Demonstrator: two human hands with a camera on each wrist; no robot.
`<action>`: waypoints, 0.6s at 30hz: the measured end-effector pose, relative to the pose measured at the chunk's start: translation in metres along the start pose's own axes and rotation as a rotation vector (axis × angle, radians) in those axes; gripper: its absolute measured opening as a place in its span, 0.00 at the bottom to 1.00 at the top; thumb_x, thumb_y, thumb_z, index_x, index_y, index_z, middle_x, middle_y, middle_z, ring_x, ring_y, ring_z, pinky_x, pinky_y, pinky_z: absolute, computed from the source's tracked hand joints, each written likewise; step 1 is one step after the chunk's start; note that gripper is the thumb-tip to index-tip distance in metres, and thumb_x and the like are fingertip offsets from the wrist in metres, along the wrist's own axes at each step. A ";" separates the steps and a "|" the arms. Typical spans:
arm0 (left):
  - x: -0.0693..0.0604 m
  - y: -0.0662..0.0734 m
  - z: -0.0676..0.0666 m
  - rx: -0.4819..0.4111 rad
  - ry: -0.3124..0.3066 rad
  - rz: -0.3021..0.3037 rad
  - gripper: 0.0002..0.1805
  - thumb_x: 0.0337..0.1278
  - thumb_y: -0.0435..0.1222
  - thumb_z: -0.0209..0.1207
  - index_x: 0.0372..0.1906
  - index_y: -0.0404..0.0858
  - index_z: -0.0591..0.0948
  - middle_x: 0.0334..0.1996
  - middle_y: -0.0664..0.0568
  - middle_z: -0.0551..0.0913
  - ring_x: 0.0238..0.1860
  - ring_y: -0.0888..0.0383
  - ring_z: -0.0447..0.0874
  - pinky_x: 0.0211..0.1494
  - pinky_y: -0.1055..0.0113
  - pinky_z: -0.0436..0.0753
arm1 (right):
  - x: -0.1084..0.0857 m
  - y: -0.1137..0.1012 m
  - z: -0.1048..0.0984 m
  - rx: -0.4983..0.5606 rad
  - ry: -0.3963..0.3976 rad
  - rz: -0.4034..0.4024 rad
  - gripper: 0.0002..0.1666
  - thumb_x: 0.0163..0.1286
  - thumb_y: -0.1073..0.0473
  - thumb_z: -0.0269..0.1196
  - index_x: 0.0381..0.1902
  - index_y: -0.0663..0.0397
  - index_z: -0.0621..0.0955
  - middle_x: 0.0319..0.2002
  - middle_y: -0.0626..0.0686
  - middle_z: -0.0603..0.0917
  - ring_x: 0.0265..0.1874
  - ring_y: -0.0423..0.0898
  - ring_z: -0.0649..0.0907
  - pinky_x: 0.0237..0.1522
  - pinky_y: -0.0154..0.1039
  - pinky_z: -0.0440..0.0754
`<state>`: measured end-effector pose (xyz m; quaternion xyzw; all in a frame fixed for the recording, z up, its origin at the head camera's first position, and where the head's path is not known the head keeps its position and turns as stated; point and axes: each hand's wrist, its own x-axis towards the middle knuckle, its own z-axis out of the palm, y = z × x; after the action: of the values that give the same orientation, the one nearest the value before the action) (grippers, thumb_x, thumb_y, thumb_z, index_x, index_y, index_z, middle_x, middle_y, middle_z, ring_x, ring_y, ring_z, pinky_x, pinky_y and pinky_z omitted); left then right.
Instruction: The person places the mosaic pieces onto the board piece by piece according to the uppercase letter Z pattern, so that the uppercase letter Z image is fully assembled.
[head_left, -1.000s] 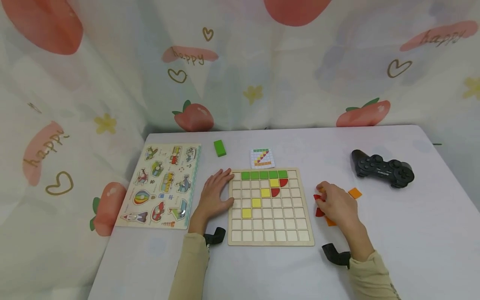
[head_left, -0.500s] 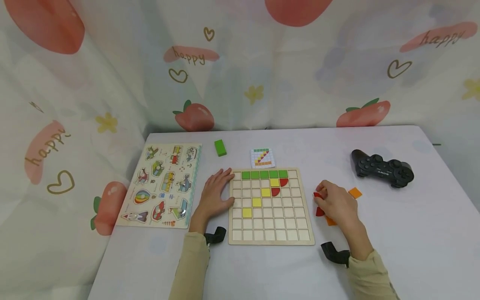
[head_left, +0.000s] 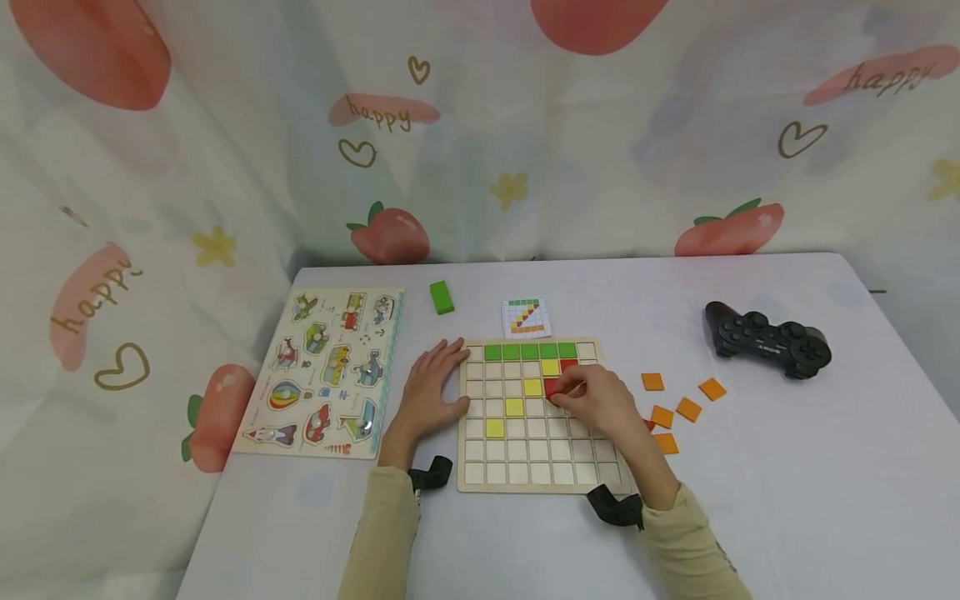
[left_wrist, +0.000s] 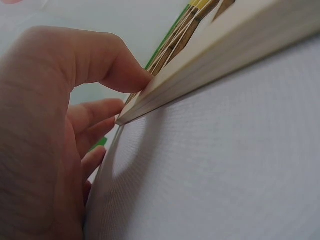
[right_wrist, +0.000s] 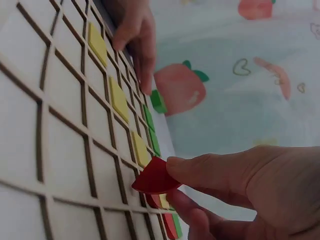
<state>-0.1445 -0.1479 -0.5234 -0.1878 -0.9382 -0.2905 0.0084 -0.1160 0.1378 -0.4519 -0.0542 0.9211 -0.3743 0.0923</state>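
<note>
The wooden grid board (head_left: 540, 475) holds a row of green squares (head_left: 529, 351), a diagonal of yellow squares (head_left: 513, 407) and red pieces (head_left: 568, 365) beside the upper yellow ones. My right hand (head_left: 600, 402) is over the board's right half. In the right wrist view, its thumb and fingertips pinch a red quarter-round piece (right_wrist: 156, 177), held tilted above the grid near the set red pieces. At the board's left edge, my left hand (head_left: 429, 392) touches the rim with spread fingers; the left wrist view shows the thumb (left_wrist: 137, 80) against the rim (left_wrist: 200, 60).
Several loose orange squares (head_left: 688, 409) lie right of the board, with a red piece (head_left: 648, 425) partly behind my right wrist. A pattern card (head_left: 526, 317) and green block (head_left: 442, 297) are behind the board. A picture puzzle (head_left: 322, 372) lies left, a black game controller (head_left: 767, 340) right.
My right hand has moved left from the loose pieces to the board, bringing a red piece. More orange squares are now uncovered. My left hand has stayed in place.
</note>
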 end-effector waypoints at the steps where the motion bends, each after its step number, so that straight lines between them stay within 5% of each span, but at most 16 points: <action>1: 0.000 0.000 0.000 0.002 0.003 0.003 0.42 0.44 0.47 0.59 0.71 0.45 0.68 0.76 0.57 0.59 0.77 0.54 0.48 0.78 0.52 0.46 | 0.000 -0.002 0.005 0.014 -0.006 0.007 0.06 0.60 0.59 0.70 0.33 0.57 0.85 0.27 0.48 0.84 0.28 0.45 0.80 0.29 0.38 0.75; 18: -0.001 0.002 -0.001 -0.006 0.002 0.004 0.42 0.44 0.46 0.59 0.72 0.45 0.68 0.76 0.56 0.59 0.77 0.53 0.48 0.78 0.52 0.47 | 0.001 -0.007 0.032 -0.008 0.021 0.020 0.07 0.58 0.59 0.72 0.30 0.54 0.84 0.22 0.46 0.79 0.25 0.44 0.77 0.26 0.37 0.72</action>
<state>-0.1430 -0.1474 -0.5221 -0.1896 -0.9370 -0.2934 0.0095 -0.1104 0.1111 -0.4700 -0.0414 0.9241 -0.3701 0.0863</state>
